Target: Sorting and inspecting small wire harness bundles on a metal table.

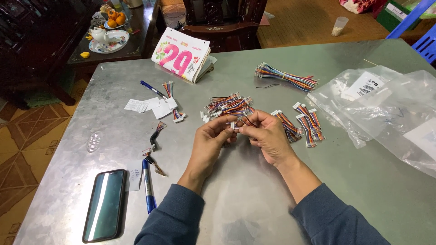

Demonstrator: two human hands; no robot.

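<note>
Fingers of my left hand (212, 136) and right hand (265, 131) pinch the ends of a small multicoloured wire harness (240, 121) between them, above the bench (254, 195), just in front of the loose harness pile (227, 105); a phone (105, 204) lies well left.

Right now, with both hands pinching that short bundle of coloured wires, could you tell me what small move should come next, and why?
Probably set it down with a matching group. The left hand and right hand pinch one short wire bundle by its white plug end, just in front of the loose pile. Finished-looking bundles lie close by the right hand, so a short move to the right seems likely enough.
</note>
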